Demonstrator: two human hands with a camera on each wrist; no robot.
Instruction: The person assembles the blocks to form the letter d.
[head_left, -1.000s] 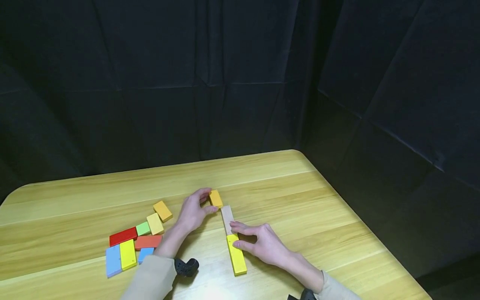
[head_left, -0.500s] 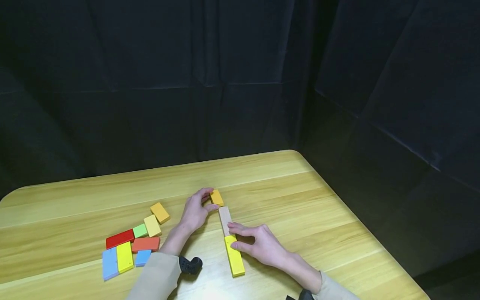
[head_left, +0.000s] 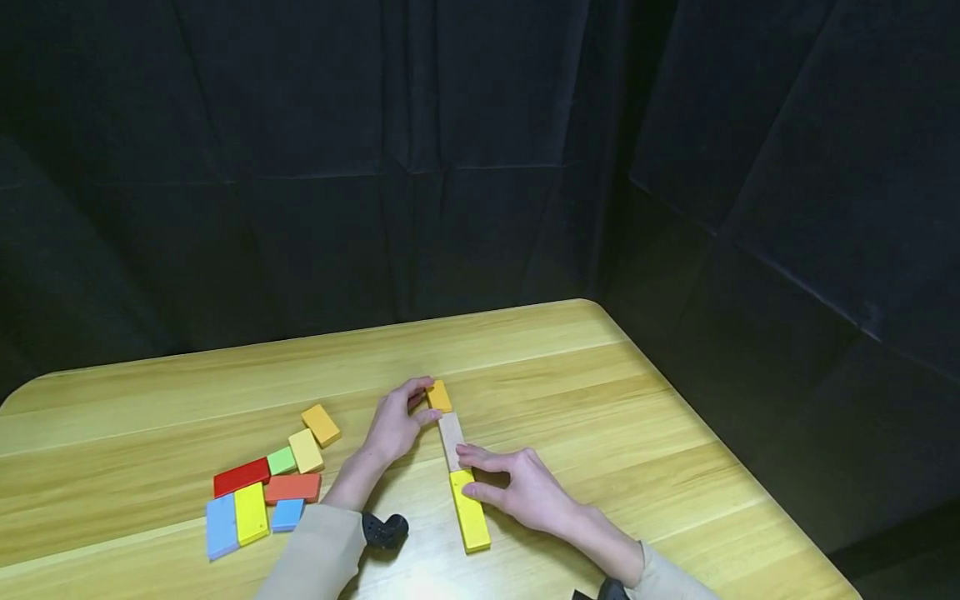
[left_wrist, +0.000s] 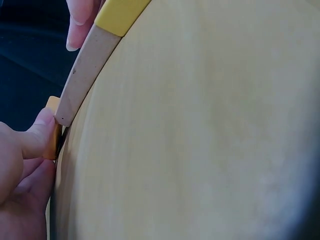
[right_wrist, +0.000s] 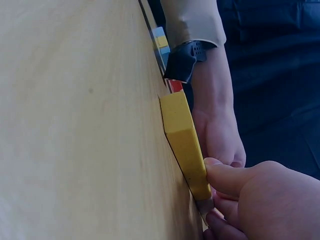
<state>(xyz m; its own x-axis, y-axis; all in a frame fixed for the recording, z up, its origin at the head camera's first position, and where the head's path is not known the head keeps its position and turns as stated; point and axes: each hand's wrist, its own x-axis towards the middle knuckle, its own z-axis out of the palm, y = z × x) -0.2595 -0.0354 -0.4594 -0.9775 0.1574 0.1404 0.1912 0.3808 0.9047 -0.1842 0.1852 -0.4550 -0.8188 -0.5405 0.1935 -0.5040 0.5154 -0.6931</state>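
Observation:
My left hand (head_left: 397,423) pinches an orange block (head_left: 439,397) by its left side, between thumb and fingers. That block lies at the far end of a row, against a plain wood block (head_left: 450,440). Nearest me in the row is a long yellow block (head_left: 470,512), end to end with the plain one. My right hand (head_left: 521,483) rests over the joint from the right. Its thumb (right_wrist: 227,177) touches the yellow block (right_wrist: 182,145), while its fingertips lie on or beside the plain block. In the left wrist view, the left thumb (left_wrist: 37,137) covers part of the orange block (left_wrist: 51,145).
Left of the row lies a loose group: a red block (head_left: 241,477), a green block (head_left: 282,460), a pale yellow block (head_left: 306,450), an orange block (head_left: 321,425), an orange-red block (head_left: 293,487), blue blocks (head_left: 222,527) and a yellow block (head_left: 251,512). Dark curtains (head_left: 487,233) hang beyond the table (head_left: 525,350).
The left hand has shifted slightly right with the orange block, which now meets the plain block's far end more squarely. My right hand stays at the joint.

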